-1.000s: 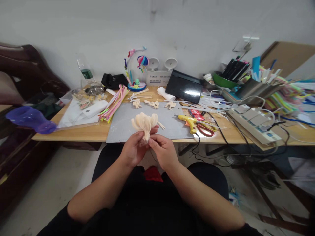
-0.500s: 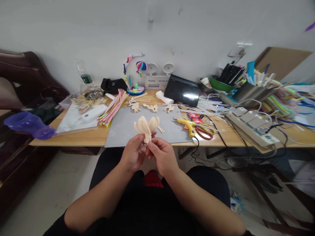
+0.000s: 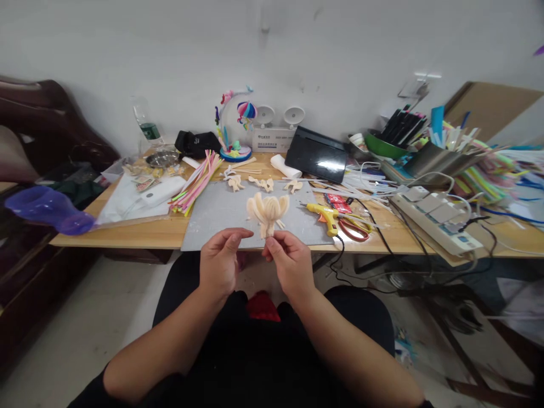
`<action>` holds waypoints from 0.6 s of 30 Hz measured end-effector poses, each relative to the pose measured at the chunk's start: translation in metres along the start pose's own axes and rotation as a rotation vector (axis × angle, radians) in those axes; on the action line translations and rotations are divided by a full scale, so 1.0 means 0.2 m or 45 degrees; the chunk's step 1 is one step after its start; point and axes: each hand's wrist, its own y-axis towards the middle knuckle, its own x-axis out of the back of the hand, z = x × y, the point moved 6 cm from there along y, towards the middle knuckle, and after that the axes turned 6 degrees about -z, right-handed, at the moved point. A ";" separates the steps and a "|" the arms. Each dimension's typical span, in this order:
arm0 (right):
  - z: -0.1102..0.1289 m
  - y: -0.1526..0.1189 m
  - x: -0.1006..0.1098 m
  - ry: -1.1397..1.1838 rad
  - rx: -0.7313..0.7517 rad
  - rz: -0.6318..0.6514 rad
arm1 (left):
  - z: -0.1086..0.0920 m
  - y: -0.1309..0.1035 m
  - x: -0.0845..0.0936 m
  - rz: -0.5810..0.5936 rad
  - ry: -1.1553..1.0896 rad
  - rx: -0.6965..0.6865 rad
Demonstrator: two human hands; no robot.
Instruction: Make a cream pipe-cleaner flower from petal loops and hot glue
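A cream flower with looped petals, apparently made of fuzzy craft stems, stands upright over the front of the grey mat. Its base is pinched between the thumb and fingers of my right hand. Just left of the flower, my left hand is apart from it, thumb and fingers separated and nothing visible between them. Behind the flower, smaller cream pieces lie along the mat's far edge: one at left, one in the middle and one at right.
A yellow glue gun and red-handled scissors lie right of the mat, their surroundings crossed by cables. A power strip sits farther right. Colourful craft stems lie at left, near a purple plastic item. A black tablet-like panel leans behind.
My left hand has let go of the flower and moved left. The flower, in my right hand, has shifted slightly right and turned, its petals now spread more evenly.
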 end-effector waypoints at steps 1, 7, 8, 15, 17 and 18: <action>0.00 0.00 0.01 -0.001 0.008 -0.006 | 0.00 0.00 -0.01 0.020 0.009 0.033; -0.01 0.01 0.03 0.042 0.048 -0.035 | 0.00 -0.01 -0.01 0.089 0.058 0.113; -0.01 0.01 0.03 0.053 0.050 -0.041 | 0.00 -0.01 0.00 0.091 0.064 0.101; -0.01 0.01 0.04 0.105 0.033 -0.044 | -0.06 0.01 0.02 0.101 0.055 -0.088; -0.01 0.01 0.03 0.146 0.022 -0.031 | -0.08 0.00 0.01 0.139 0.014 -0.131; -0.02 0.00 0.03 0.179 0.002 -0.018 | -0.09 0.00 0.00 0.158 -0.009 -0.139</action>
